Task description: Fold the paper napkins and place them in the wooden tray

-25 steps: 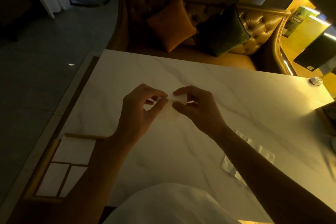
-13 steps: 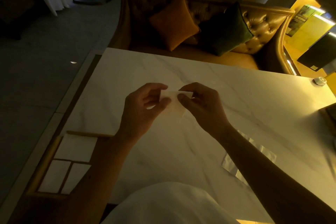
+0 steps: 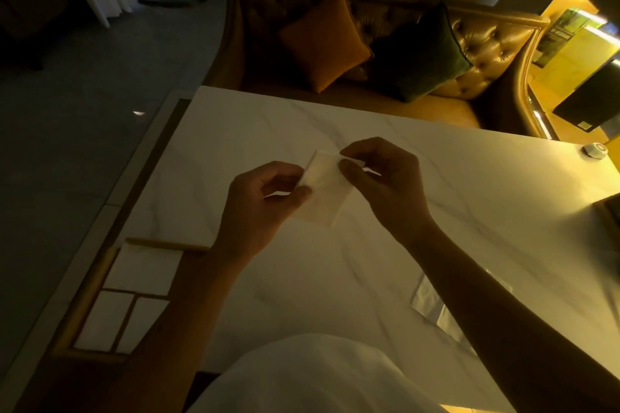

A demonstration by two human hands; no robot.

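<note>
A small white paper napkin (image 3: 327, 193) hangs tilted just above the marble table (image 3: 469, 211), held between both hands. My left hand (image 3: 258, 204) pinches its left edge and my right hand (image 3: 382, 178) pinches its upper right corner. The wooden tray (image 3: 90, 292) lies at the table's near left corner, partly hidden by my left forearm. Folded white napkins (image 3: 144, 270) lie in its compartments. A flat shiny wrapper or napkin pack (image 3: 427, 300) lies on the table under my right forearm.
A tufted sofa (image 3: 483, 54) with an orange cushion (image 3: 323, 38) and a dark green cushion (image 3: 419, 54) stands beyond the table's far edge. A small round white object (image 3: 595, 150) sits at the table's far right. Dark floor lies to the left.
The napkin has opened out from a small pinched wad into a larger flat square between my hands. My hands have spread slightly apart, the left one lower.
</note>
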